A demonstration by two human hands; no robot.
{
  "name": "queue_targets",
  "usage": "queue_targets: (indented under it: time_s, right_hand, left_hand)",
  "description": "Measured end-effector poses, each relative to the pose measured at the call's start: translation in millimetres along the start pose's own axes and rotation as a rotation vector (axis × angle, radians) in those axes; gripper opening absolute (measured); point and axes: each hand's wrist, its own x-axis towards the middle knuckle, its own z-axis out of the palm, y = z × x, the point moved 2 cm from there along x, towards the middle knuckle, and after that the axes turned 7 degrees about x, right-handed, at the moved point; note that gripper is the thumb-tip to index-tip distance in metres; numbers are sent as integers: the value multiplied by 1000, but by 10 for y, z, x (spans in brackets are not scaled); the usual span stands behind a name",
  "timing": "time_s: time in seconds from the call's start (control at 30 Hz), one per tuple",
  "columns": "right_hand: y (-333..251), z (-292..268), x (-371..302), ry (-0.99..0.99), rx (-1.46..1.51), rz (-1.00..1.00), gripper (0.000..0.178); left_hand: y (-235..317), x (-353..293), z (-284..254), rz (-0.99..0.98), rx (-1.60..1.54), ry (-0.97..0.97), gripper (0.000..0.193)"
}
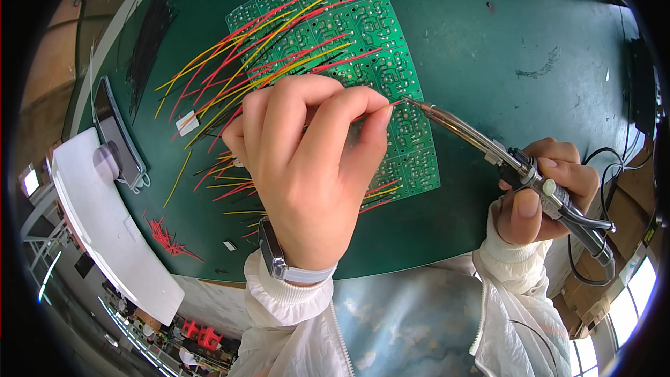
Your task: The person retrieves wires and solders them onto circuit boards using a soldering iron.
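Note:
My left hand (307, 157) is closed in a pinch, thumb and forefinger on the end of a thin red wire (395, 103) over a green circuit board panel (391, 28). In my right hand (548, 181) is a soldering iron (464, 129), gripped by its dark handle. Its tip points left and meets, or nearly meets, the wire's end at the board; contact is too small to tell. Red, yellow and black wires (269, 28) fan out across the board's left side. The left hand hides part of the board and some wires.
Black wires (148, 45) and a heap of short red wires (167, 239) lie on the green mat at left. A phone-like device (120, 129) leans beside a white panel (118, 216). A black cable (576, 262) loops from the iron at right.

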Motion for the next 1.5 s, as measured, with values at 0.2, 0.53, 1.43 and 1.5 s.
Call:
queue_targets:
  time_s: [0.2, 0.53, 1.43, 1.5]
  right_hand:
    - [-5, -6, -3, -23, -11, 5, 38]
    - [-42, -13, 4, -112, -66, -15, 40]
    - [-31, 3, 36, -151, -54, -92, 41]
    - [-45, 4, 26, -150, -57, -84, 41]
  left_hand:
    - [-6, -2, 6, -3, 13, 2, 16]
    - [12, -3, 17, 0, 16, 16, 16]
    - [42, -1, 16, -8, 53, 38, 17]
    - [48, -1, 10, -8, 58, 35, 18]
